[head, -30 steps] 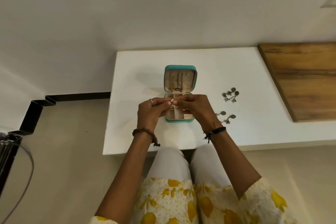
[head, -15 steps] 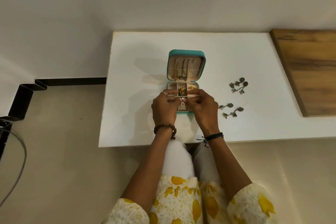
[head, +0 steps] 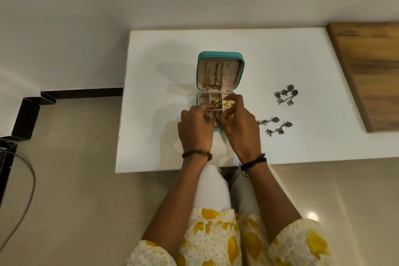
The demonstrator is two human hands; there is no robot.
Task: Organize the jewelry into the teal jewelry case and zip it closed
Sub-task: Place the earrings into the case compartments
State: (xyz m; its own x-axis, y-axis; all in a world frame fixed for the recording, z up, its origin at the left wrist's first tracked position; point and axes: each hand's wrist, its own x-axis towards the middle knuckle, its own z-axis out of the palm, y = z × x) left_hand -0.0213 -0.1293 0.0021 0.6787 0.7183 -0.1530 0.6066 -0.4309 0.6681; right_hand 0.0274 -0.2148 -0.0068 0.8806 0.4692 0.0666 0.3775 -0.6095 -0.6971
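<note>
The teal jewelry case [head: 220,58] stands open near the middle of the white surface [head: 164,54], its lid propped up at the far side with chains hanging against the lining and its tray toward the person. Gold pieces [head: 216,103] already sit in the tray's far compartments. Over the near half of the tray, the left hand [head: 197,127] and right hand [head: 240,127] meet, and their fingers [head: 232,101] are curled together around a small dark-and-metal piece [head: 215,116]; what exactly it is cannot be told, being mostly hidden by the knuckles. The step in hand looks like seating this piece in the near section. To do it well, the person would likely lower it straight down, keep the pinch light, and let go only once it sits in place, so that it neither snags nor tips the gold pieces beside it. Steadying the tray edge with one hand would probably help. Well off to the right lie a silver earring cluster [head: 287,97] and nearer silver earrings [head: 278,126], apparently yet to be packed; the zip is not yet closed.
</note>
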